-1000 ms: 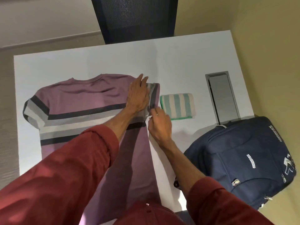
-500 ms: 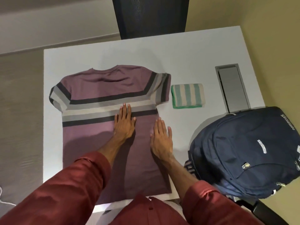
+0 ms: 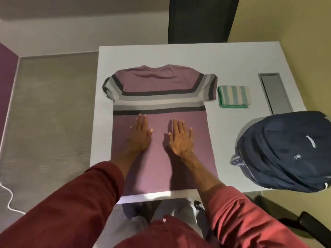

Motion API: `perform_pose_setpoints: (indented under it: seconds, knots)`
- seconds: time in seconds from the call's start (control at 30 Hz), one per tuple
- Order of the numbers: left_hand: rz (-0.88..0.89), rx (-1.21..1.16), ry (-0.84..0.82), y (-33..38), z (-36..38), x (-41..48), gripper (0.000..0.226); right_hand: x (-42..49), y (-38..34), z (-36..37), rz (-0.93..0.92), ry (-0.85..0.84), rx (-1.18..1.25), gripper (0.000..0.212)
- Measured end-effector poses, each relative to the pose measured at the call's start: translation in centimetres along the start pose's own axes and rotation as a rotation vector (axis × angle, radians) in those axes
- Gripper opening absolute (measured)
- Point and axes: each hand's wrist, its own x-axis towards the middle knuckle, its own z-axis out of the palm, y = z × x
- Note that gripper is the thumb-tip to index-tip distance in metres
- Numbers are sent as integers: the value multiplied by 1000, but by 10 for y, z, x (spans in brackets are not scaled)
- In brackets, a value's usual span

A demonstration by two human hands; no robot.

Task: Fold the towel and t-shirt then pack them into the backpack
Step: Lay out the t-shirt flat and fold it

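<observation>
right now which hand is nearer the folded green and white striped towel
Right. The right hand lies flat on the purple striped t-shirt, below-left of the folded green-and-white striped towel; the left hand lies flat further left.

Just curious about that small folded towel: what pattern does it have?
The towel has pale green and cream stripes with a brighter green edge, seen in the head view.

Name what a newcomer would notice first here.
A mauve t-shirt with grey, white and dark stripes lies flat on the white table, left hand and right hand resting open on its lower half. Right of it sits a folded green-striped towel; a navy fabric backpack fills the table's near right corner.
</observation>
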Motion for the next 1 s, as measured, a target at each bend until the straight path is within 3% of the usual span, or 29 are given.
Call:
perform_pose_setpoints:
  seconds: [0.1, 0.37, 0.6, 1.0]
  knots:
    - [34, 83, 67, -34, -16, -26, 69, -24, -39, 19, -11, -21, -38, 67]
    - [20, 71, -50, -116, -61, -72, 70, -71, -124, 46, -3, -49, -52, 68]
    - [-24, 119, -126, -158, -84, -66, 83, -50, -175, 59, -48, -114, -55, 70]
    - [-15, 141, -150, -190, -112, -9, 81, -3, -220, 83, -117, -165, -8, 75]
